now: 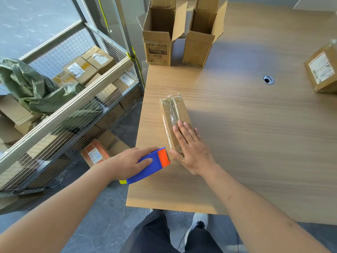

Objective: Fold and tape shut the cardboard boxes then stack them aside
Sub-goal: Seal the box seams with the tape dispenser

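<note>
Far out to the left of both hands, a wire cage cart (73,110) holds a crumpled green sack (36,88) and a heap of sealed parcels (85,68) with white shipping labels too small to read; another labelled parcel in orange wrap (94,154) lies on the floor just beyond the left wrist. Nearer in, the left hand (131,159) has its fingers curled over a blue and orange tape dispenser (151,164), its toothed edge hanging right at the near end of the closed cardboard box (175,123), probably so the strip can be cut off there. Just right of it, the right hand (189,145) lies flat with straight fingers on top of that box, pressing it to the tabletop (255,134), likely to keep it from sliding and to smooth the clear tape (173,112) running along the top seam. Ahead of both hands stand two open boxes (160,35), upright with flaps raised and not yet folded; the left one carries dark print that is upside down and not legible. Far to the right of the right hand, a sealed box with a white label (322,68) sits apart, its text unreadable.
</note>
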{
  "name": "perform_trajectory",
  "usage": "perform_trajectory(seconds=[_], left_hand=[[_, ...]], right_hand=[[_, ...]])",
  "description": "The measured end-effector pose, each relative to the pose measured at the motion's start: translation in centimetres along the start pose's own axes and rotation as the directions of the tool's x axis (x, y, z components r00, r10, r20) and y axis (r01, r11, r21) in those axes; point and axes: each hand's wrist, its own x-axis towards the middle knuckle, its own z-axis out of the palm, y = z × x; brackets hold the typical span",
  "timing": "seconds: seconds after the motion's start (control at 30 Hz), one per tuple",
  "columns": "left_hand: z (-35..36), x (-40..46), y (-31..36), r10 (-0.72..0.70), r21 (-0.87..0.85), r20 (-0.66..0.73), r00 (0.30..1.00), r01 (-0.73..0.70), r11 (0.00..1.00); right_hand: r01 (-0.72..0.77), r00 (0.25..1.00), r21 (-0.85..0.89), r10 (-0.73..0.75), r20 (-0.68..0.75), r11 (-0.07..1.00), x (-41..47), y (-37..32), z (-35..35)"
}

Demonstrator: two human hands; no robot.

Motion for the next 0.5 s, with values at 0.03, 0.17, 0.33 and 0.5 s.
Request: perform_trajectory(seconds=[0.03, 0.17, 0.33, 0.5], left_hand=[[0.1, 0.2, 0.3, -0.01, 0.001, 0.0, 1.0, 0.01, 1.0], [0.2, 1.0, 2.0, -0.071, -0.031, 0.037, 0.997, 0.073, 0.997], [-0.5, 2.5, 2.6, -0.134, 0.013, 0.056, 0.989, 0.134, 0.991], [0.1, 2.9, 0.4, -0.211, 0.04, -0.033, 0.977, 0.212, 0.976]], right_hand=[[-0.003, 1.0, 0.002, 0.003, 0.012, 1.0, 0.1, 0.0, -0.1], [0.007, 0.999, -0.031, -0.006, 0.032, 1.0, 0.1, 0.1, 0.0], [0.002, 0.999, -0.043, 0.0, 0.033, 0.999, 0.1, -0.2, -0.1], [-0.021, 0.997, -0.056, 0.025, 0.073, 0.998, 0.2, -0.5, -0.6]])
